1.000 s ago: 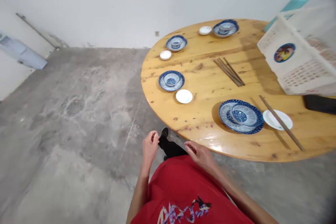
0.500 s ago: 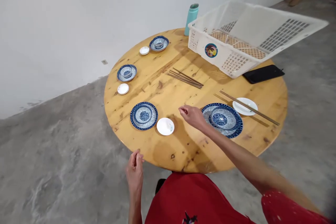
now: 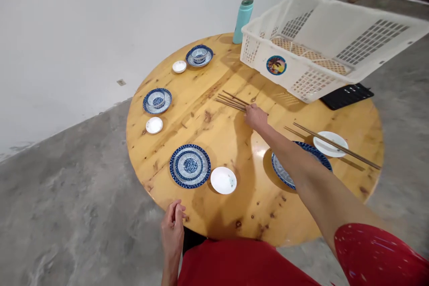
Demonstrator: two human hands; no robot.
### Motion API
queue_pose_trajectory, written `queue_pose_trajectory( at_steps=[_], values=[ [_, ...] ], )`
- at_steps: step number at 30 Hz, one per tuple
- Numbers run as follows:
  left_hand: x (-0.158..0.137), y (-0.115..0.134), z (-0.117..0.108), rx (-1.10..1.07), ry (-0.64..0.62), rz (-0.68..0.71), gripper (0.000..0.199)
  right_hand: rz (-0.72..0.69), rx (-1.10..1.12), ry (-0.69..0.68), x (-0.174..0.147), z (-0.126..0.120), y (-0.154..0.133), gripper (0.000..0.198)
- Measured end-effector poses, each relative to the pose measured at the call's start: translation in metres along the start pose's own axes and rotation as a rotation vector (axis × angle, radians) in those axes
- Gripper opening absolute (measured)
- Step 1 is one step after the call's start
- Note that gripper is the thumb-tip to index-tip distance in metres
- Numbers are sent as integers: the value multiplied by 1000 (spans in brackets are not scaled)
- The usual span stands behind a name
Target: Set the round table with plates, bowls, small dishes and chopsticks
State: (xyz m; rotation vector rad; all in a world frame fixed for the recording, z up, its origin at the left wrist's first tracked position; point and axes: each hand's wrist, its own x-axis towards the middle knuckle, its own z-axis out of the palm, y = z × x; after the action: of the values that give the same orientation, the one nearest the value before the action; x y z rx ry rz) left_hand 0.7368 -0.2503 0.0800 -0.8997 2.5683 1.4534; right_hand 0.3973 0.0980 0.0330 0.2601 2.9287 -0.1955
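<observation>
My right hand (image 3: 256, 117) reaches over the middle of the table, its fingers closed over the near ends of several brown chopsticks (image 3: 231, 101). The chopsticks lie fanned, and the hand hides their near ends. My left hand (image 3: 173, 220) is beside the table's front edge, loosely curled, with nothing visible in it. Nearest to it are a blue-patterned plate with a bowl on it (image 3: 190, 166) and a small white saucer (image 3: 223, 180). Under my right forearm, another blue-patterned plate (image 3: 280, 174) is partly hidden. A pair of chopsticks (image 3: 335, 145) rests across a white saucer (image 3: 326, 147) at the right.
A white plastic basket (image 3: 258, 53) stands at the back right of the round wooden table (image 3: 187, 120), with a black phone (image 3: 346, 96) beside it. A turquoise bottle (image 3: 243, 20) stands behind. Two more plates with bowls (image 3: 157, 101) and saucers line the left side.
My right hand has moved forward from above the table near the white saucer to the chopsticks in the middle, closing over their ends. My left hand stays low by the edge. The view has shifted slightly.
</observation>
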Motion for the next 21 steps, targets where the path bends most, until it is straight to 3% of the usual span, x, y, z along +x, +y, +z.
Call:
queue_pose_trajectory(
  at_steps=[6, 11, 21],
  values=[
    [52, 2, -24, 8, -102, 11, 46, 16, -123, 19, 3, 17, 2, 36],
    [87, 6, -41, 8, -68, 23, 47, 13, -192, 32, -1, 20, -2, 34],
    [100, -3, -48, -15, -57, -22, 45, 30, -232, -34, 1, 6, -19, 35]
  ],
)
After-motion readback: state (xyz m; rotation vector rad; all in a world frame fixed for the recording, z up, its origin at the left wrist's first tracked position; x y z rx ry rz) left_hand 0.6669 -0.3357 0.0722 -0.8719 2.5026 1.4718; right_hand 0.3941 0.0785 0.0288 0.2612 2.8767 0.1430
